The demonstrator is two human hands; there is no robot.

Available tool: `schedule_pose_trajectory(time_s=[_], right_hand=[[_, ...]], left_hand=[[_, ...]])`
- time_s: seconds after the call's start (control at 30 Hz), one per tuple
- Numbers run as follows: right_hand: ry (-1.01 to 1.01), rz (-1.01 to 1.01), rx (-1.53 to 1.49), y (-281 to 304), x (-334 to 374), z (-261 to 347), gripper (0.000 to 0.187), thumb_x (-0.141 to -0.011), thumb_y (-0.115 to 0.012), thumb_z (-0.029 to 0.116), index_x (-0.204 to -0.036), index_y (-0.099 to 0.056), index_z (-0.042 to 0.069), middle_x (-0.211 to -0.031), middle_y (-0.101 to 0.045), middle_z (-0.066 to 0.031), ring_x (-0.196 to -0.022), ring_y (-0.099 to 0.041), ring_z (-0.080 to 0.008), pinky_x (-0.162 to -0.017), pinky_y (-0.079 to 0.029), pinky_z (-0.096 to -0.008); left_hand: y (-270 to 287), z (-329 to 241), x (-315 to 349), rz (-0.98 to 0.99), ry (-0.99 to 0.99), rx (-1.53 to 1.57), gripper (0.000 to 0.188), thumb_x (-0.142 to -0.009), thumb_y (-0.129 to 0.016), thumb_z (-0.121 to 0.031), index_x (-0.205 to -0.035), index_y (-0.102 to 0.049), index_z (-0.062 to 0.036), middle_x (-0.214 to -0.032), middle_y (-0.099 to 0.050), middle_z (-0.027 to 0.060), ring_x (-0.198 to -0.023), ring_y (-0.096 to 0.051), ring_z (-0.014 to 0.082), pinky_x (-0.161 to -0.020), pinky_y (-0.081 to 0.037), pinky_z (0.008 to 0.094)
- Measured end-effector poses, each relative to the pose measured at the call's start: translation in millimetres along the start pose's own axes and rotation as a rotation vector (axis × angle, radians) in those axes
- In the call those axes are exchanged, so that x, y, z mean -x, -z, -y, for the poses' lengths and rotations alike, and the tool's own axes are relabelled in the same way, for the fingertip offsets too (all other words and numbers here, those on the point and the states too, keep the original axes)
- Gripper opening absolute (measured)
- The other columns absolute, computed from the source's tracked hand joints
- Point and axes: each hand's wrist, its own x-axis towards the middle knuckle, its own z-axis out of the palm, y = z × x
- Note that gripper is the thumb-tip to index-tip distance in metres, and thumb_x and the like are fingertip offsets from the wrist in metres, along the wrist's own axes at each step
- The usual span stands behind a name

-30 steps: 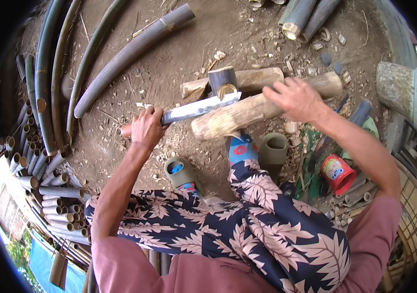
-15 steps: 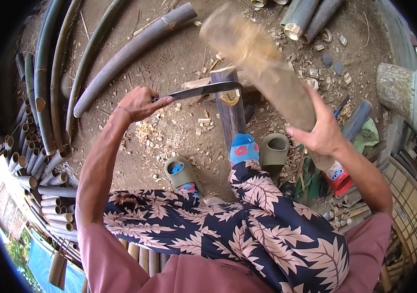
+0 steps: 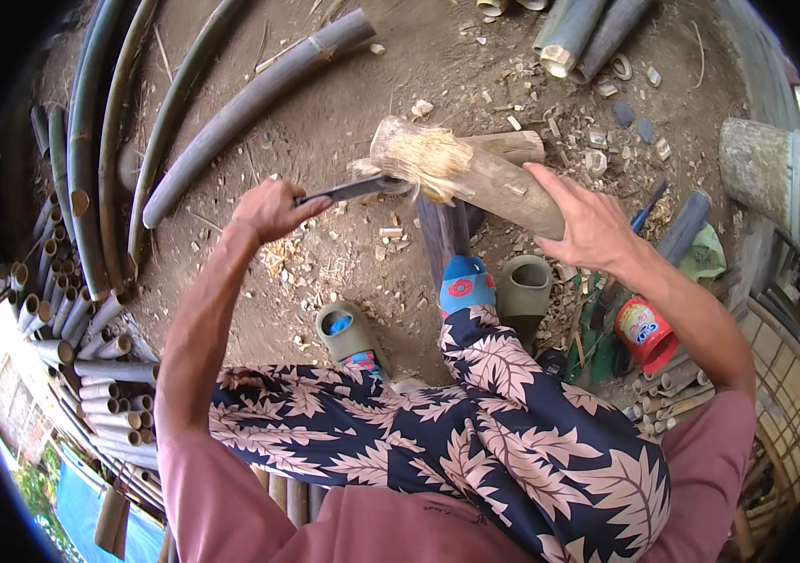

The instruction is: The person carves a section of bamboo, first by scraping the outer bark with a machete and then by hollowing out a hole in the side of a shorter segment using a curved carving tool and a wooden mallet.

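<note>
My left hand (image 3: 271, 210) is closed round the handle of a machete (image 3: 357, 190), whose dark blade points right. In my right hand (image 3: 591, 218) is a thick wooden mallet (image 3: 511, 193) with a frayed, splintered side. The mallet lies across the far part of the blade and hides its tip. Beneath them is a dark bamboo pole (image 3: 443, 235), its far end covered by the mallet. My foot in a blue sock (image 3: 467, 284) rests at the pole's near end. A short log (image 3: 510, 145) shows behind the mallet.
Long bamboo poles (image 3: 255, 117) lie at the far left, and cut bamboo pieces (image 3: 105, 403) are stacked nearer. Wood chips (image 3: 391, 232) litter the dirt floor. Two green clogs (image 3: 525, 289) stand near my feet. A red container (image 3: 645, 335) and another bamboo length (image 3: 684, 227) lie at the right.
My right hand has brought the mallet down from above the pole onto the machete blade. The left hand has stayed nearly in place, with the blade's far part now covered.
</note>
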Motion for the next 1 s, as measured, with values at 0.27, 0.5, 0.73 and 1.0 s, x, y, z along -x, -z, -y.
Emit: schedule_pose_trajectory(time_s=[0.27,0.5,0.73,1.0], right_hand=[[-0.706,-0.779,-0.668,-95.9,0.7,-96.6,0.102,-0.078,-0.081,0.035,-0.151,-0.021,-0.003,-0.135,-0.053,-0.0289,-0.117,-0.06,-0.0384,-0.103,-0.048,-0.0452],[-0.719,-1.284,-0.296,-152.3,40.6,-133.3,0.05,-0.083,-0.07,0.011,-0.128,-0.053,0.0,-0.13,-0.049,-0.0186,-0.124,-0.045,-0.0334,-0.109,-0.034,-0.0477],[-0.853,-0.642,-0.275,-218.0,177.9,-188.8,0.089,-0.077,-0.079,0.022,-0.152,-0.031,0.016,-0.125,-0.053,-0.0244,-0.114,-0.057,-0.0418,-0.099,-0.046,-0.0484],[-1.025,-0.896,-0.49,-89.7,352.1,-120.5,0.05,-0.077,-0.083,0.024,-0.116,-0.06,0.003,-0.085,-0.065,-0.011,-0.071,-0.064,-0.0193,-0.064,-0.052,-0.0344]], left_hand=[[-93.2,11.8,36.6,-0.801,-0.145,0.465,0.016,-0.086,-0.069,-0.01,-0.099,-0.064,-0.0024,-0.087,-0.067,0.0131,-0.075,-0.065,0.0266,-0.067,-0.053,0.0371],[-79.1,53.6,-30.3,-1.017,0.437,0.315,0.049,-0.094,-0.061,-0.033,-0.122,-0.055,0.0073,-0.11,-0.062,0.0264,-0.102,-0.06,0.0398,-0.092,-0.045,0.0491],[-84.3,64.5,-61.8,-0.959,0.483,0.277,0.055,-0.089,-0.063,-0.033,-0.125,-0.053,0.006,-0.115,-0.061,0.0244,-0.109,-0.058,0.0411,-0.099,-0.043,0.0487],[-75.2,95.6,-33.8,-0.862,0.539,0.155,0.08,-0.081,-0.07,-0.047,-0.131,-0.049,0.0118,-0.125,-0.059,0.0307,-0.117,-0.056,0.0425,-0.103,-0.043,0.0476]])
